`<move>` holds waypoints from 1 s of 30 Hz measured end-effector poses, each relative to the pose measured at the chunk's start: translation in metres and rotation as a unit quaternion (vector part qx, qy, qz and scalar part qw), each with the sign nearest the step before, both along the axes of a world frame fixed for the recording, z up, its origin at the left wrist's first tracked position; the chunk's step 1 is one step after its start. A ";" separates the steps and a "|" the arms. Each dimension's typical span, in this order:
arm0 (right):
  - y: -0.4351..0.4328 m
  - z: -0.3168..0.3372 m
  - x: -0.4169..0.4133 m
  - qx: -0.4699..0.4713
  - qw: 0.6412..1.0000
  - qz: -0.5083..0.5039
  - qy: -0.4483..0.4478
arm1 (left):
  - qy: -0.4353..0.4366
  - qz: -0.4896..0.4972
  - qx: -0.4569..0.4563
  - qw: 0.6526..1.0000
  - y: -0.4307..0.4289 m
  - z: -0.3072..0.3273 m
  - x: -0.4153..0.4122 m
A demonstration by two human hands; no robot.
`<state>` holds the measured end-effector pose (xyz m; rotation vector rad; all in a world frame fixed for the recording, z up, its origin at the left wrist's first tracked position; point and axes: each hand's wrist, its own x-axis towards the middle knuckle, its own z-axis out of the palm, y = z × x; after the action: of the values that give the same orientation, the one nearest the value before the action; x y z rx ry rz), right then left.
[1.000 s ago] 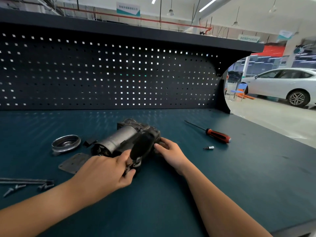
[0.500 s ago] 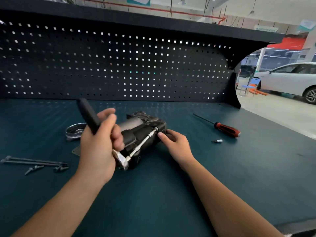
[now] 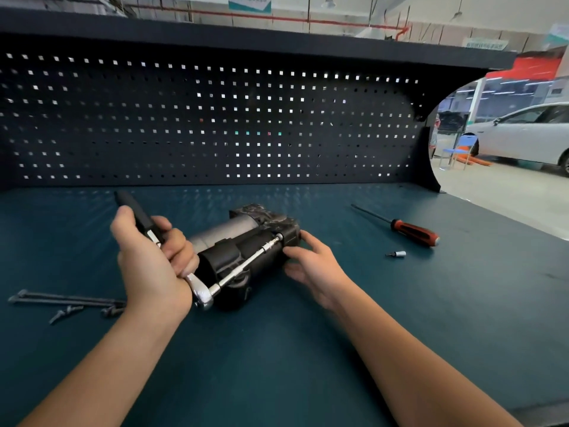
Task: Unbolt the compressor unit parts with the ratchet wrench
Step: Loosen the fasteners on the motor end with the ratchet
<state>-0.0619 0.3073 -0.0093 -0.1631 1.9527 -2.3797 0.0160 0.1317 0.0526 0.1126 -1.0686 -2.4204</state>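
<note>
The left hand is gripping the wrench, its long bar is reaching along the compressor lying between the hands, and the right hand is touching its end with loose fingers, so swinging the handle to loosen a bolt looks next.

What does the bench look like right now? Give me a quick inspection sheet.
Surface: teal bench top.
Job's things: compressor unit lying on its side; ratchet wrench with extension bar set against its far end.
Clutter: red-handled screwdriver, small bit, long bolts, loose screws.
Hands: left hand grips the wrench handle; right hand rests on the unit's end.
Cables: nothing seen.
Surroundings: pegboard behind; white car beyond.
</note>
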 end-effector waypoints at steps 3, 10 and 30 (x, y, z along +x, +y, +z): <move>0.001 0.002 0.000 0.001 1.000 0.009 -0.021 | 0.032 0.008 -0.061 0.998 0.002 -0.003 0.003; -0.001 -0.008 -0.003 0.029 0.999 -0.013 0.020 | 0.090 -0.004 -0.178 0.980 0.005 -0.002 0.005; -0.004 -0.009 0.000 0.090 0.995 -0.012 0.050 | 0.117 -0.056 -0.277 0.952 -0.009 0.005 0.000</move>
<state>-0.0622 0.3033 -0.0186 -0.2545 2.2130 -2.2339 0.0156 0.1231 0.0575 -0.4215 -1.6189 -2.0637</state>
